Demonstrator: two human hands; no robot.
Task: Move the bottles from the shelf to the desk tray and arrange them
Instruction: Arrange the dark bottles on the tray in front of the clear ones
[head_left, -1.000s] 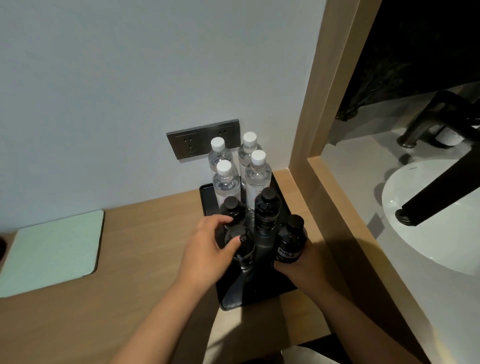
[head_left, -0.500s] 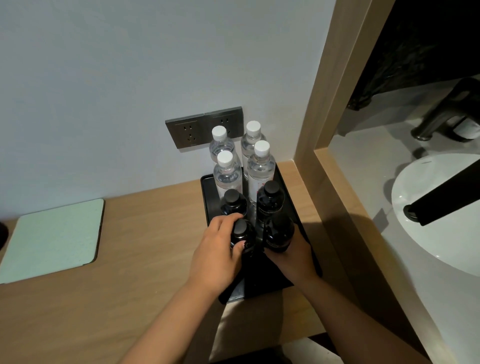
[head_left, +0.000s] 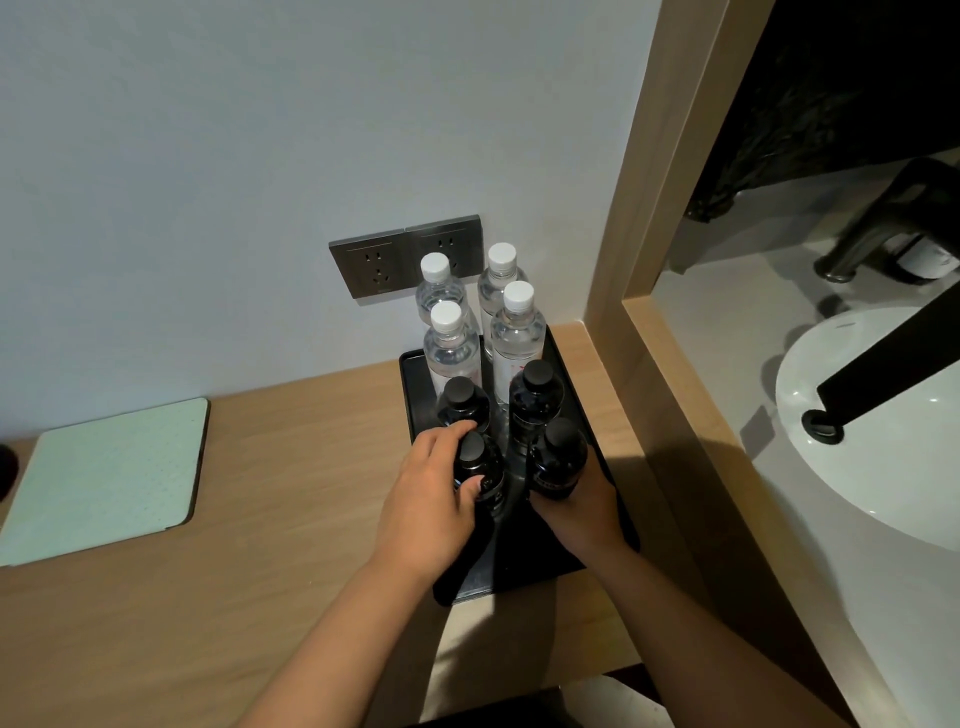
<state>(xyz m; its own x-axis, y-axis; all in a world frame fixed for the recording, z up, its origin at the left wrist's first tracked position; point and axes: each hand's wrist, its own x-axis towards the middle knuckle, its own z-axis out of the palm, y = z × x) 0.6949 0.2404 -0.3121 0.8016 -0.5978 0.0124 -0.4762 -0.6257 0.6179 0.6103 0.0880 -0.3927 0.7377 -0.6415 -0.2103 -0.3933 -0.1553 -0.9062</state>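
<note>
A black tray (head_left: 535, 571) lies on the wooden desk against the wall. At its back stand several clear water bottles (head_left: 517, 338) with white caps. In front of them stand several black bottles in two rows, upright. My left hand (head_left: 426, 499) grips the front left black bottle (head_left: 478, 467), thumb across its label. My right hand (head_left: 582, 504) grips the front right black bottle (head_left: 558, 457) from below and behind. The two back black bottles (head_left: 537, 389) stand free.
A pale green pad (head_left: 104, 478) lies on the desk (head_left: 285, 467) at the left. Wall sockets (head_left: 379, 267) sit behind the water bottles. A wooden frame (head_left: 649, 332) borders the desk at the right, with a white basin (head_left: 872, 447) beyond it.
The front right black bottle has moved inward and back, beside the front left one. Both hands have stayed on their bottles and shifted slightly toward the wall.
</note>
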